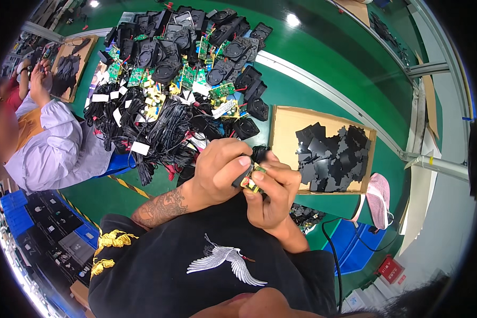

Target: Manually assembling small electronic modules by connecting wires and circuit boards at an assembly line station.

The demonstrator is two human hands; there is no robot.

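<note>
Above the green bench, close to the chest, the left hand (217, 169) pinches a small circuit board (250, 182) with black housing, and the right hand (273, 193) clamps its other edge. It looks light, rigid and fragile, best held by the edges. Beyond lie tangled black cables (159, 127) and green boards; to the right, a cardboard tray (283, 124) holds flat, matte black pads (331, 153).
</note>
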